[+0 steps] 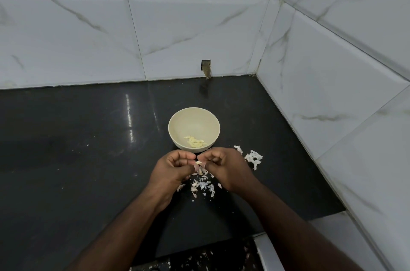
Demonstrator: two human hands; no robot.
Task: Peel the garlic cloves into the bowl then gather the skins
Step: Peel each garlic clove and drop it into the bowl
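Observation:
A cream bowl (pixel 177 124) stands on the black counter and holds several peeled garlic cloves (pixel 195 142). Just in front of the bowl, my left hand (pixel 172 170) and my right hand (pixel 226 168) meet, and both pinch one garlic clove (pixel 198 163) between their fingertips. A flap of loose skin hangs from the clove. Below the hands lies a scatter of papery garlic skins and a few cloves (pixel 203 185). A second clump of white skins (pixel 253 158) lies to the right of my right hand.
The black counter (pixel 77 148) runs to a white marble-tiled wall at the back and on the right. A small notch (pixel 206 68) is cut in the back wall at the tile base. More skin flakes (pixel 199 257) lie past the counter's front edge.

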